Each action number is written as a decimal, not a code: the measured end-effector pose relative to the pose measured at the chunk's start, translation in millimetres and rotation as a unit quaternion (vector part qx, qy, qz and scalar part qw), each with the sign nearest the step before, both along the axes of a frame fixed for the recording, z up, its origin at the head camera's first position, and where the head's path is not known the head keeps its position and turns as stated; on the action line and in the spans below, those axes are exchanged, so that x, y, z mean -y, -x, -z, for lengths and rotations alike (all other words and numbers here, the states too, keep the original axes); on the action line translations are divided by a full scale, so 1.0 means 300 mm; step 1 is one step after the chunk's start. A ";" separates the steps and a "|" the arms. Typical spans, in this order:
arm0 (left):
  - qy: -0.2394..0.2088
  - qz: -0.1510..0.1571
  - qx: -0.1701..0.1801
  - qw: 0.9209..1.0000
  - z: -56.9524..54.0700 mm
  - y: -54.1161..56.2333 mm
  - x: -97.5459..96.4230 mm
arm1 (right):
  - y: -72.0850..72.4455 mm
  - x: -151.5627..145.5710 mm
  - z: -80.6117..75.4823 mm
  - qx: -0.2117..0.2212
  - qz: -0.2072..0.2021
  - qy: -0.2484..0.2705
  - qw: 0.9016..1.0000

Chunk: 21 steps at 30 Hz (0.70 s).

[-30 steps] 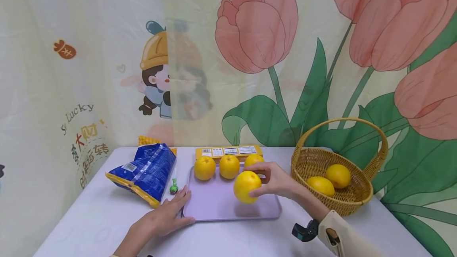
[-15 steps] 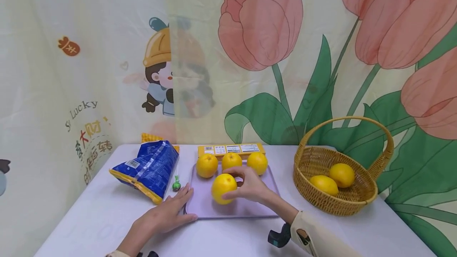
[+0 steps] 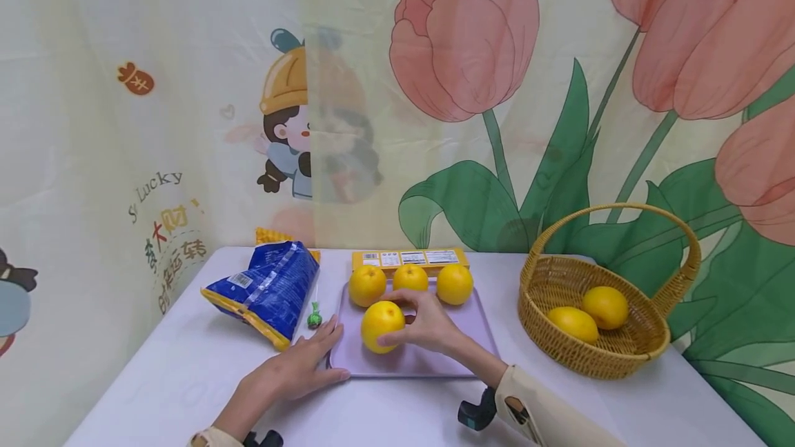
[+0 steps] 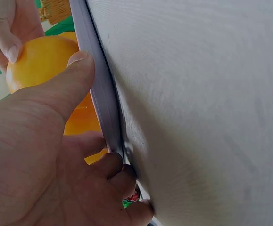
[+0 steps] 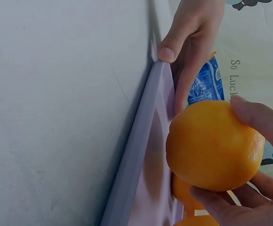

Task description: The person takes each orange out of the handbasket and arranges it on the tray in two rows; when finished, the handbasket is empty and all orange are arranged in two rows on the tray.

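My right hand (image 3: 428,323) grips an orange (image 3: 381,327) between thumb and fingers, close over the front left part of the lilac tray (image 3: 435,363). In the right wrist view this orange (image 5: 214,146) hangs beside the tray's inner surface, over a shadow. At the tray's front left corner rests my left hand (image 3: 298,368). Its thumb touches the front rim and its fingers lie along the left side. Along the tray's back stand three more oranges: a left one (image 3: 367,286), a middle one (image 3: 410,277), partly behind my right hand, and a right one (image 3: 455,284).
A wicker basket (image 3: 621,364) with a tall handle stands at the right, holding two yellow fruits (image 3: 589,314). Behind the tray lies a yellow box (image 3: 410,259). To the left are a blue snack bag (image 3: 273,292) and a small green-wrapped candy (image 3: 315,317).
My right hand has carried the orange leftward across the tray and a little lower. The left hand keeps its place at the tray corner. The head view has shifted slightly.
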State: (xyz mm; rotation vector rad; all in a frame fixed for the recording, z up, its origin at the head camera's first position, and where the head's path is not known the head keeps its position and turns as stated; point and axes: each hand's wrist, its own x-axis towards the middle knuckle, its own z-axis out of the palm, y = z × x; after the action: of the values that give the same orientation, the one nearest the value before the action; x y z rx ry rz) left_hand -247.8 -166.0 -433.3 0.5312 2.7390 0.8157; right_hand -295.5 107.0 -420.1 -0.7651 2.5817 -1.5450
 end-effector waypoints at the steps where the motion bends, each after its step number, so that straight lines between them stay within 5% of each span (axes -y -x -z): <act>1: -0.001 0.000 -0.001 1.000 0.001 0.000 0.001 | 0.003 0.003 0.001 -0.001 -0.003 0.000 1.000; 21: 0.008 -0.004 0.002 1.000 -0.004 0.001 -0.002 | 0.009 0.039 0.050 -0.008 -0.006 0.016 1.000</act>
State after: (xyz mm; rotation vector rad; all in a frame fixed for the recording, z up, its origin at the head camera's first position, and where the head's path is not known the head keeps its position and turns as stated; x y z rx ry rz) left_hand -248.1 -165.4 -432.0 0.5149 2.7443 0.7964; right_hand -298.3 95.4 -435.3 -0.7986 2.5642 -1.5863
